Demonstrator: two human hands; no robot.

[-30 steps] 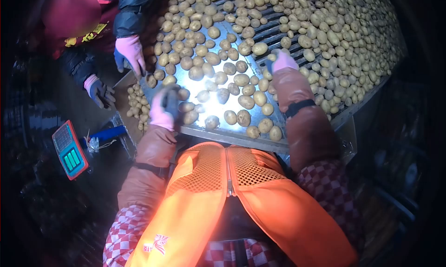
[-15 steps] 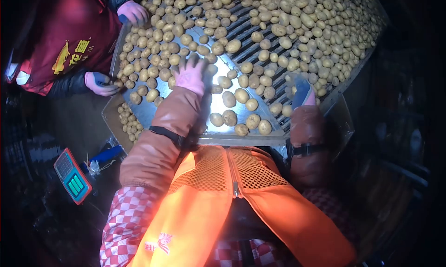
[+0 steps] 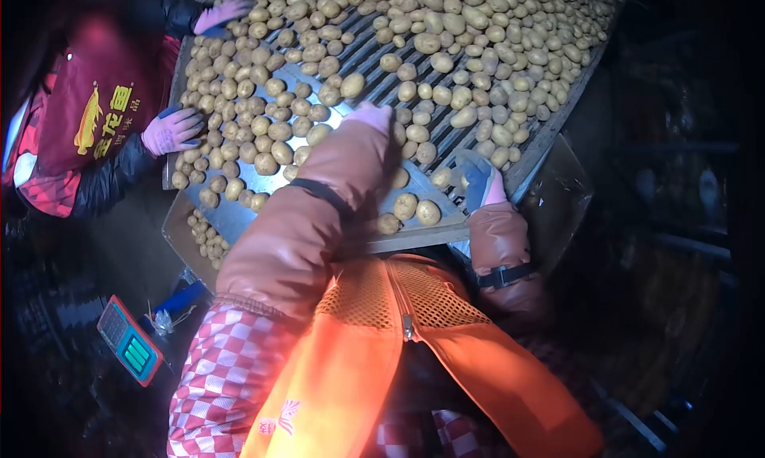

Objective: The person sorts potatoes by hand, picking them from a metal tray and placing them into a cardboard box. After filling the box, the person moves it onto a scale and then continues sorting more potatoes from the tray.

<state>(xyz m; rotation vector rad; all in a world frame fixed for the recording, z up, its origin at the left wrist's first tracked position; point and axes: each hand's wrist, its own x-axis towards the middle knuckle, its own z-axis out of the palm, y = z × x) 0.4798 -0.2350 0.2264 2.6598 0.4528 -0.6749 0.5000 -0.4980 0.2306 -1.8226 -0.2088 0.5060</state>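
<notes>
Countless potatoes (image 3: 464,117), in the head view, cover slats (image 3: 369,47) and a metal sheet (image 3: 273,185). Your left hand (image 3: 371,117) is among them, your right hand (image 3: 484,184) beside the slats' near end; I can't tell what the fingers hold. Gentle contact should limit bruising.

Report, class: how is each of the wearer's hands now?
Left hand: near potatoes, open or closed cannot be told.
Right hand: blurred, grip cannot be told.

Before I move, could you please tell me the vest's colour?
The vest is bright orange, clearest in the head view.
</notes>
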